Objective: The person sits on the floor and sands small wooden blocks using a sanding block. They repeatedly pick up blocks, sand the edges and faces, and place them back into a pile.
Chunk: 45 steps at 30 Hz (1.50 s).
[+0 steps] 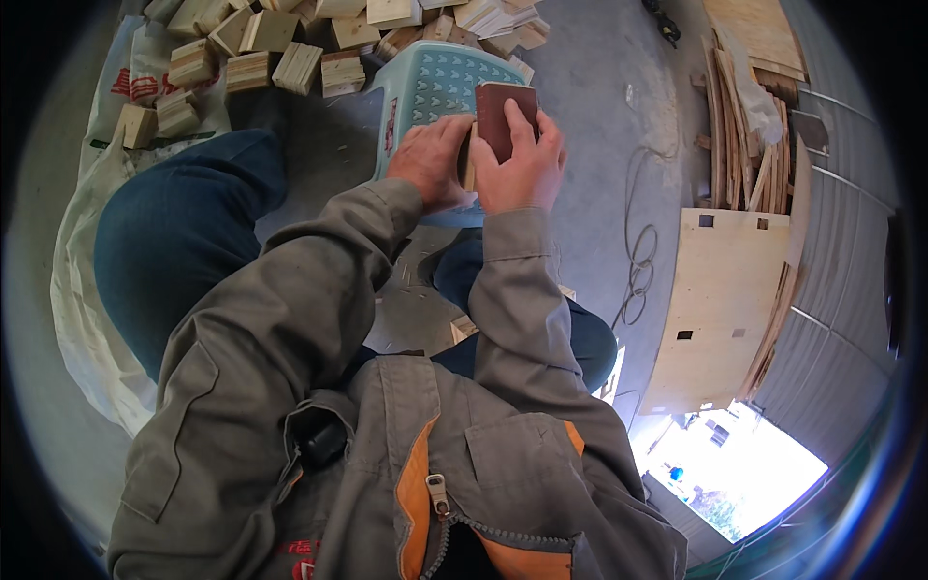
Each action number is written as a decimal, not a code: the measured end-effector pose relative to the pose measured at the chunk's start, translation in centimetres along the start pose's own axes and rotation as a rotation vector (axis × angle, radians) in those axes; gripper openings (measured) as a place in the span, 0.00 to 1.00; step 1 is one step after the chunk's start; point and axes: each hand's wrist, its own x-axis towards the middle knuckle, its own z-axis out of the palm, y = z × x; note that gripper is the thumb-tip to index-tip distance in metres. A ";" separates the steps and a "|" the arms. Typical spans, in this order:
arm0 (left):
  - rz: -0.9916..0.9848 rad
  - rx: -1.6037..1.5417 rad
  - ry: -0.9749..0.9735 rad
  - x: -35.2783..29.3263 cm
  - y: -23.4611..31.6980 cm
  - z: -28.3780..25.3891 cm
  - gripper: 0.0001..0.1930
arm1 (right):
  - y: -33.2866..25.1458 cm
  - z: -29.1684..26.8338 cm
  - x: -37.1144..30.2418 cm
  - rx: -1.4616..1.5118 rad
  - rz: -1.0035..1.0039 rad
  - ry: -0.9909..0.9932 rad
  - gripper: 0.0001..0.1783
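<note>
Over a light blue plastic stool (425, 70), both of my hands work close together. My left hand (428, 160) is closed round a pale wooden block (470, 166), of which only a narrow strip shows between the hands. A flat reddish-brown sanding block (491, 118) is gripped by my right hand (523, 172), with fingers lying over its upper face. It is tilted up against the wooden block's right side. The palms hide the lower parts of both pieces.
Several cut wooden blocks (269, 32) are heaped beyond the stool, some on a white woven sack (82, 280) at left. A thin cable (638, 261) lies coiled on the floor at right. Farther right stand a plywood panel (720, 309) and stacked wood strips (739, 135).
</note>
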 end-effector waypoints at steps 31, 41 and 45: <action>-0.048 0.023 -0.015 0.4 -0.4 0.4 0.38 | -2.3 0.9 2.0 0.049 0.155 -0.075 0.36; 0.017 0.091 -0.013 -0.1 -1.6 1.2 0.39 | -1.7 -0.7 -1.6 0.034 0.012 -0.062 0.39; 0.041 0.041 0.002 0.0 -1.5 1.3 0.38 | -1.8 -2.7 -5.9 0.039 0.005 -0.088 0.40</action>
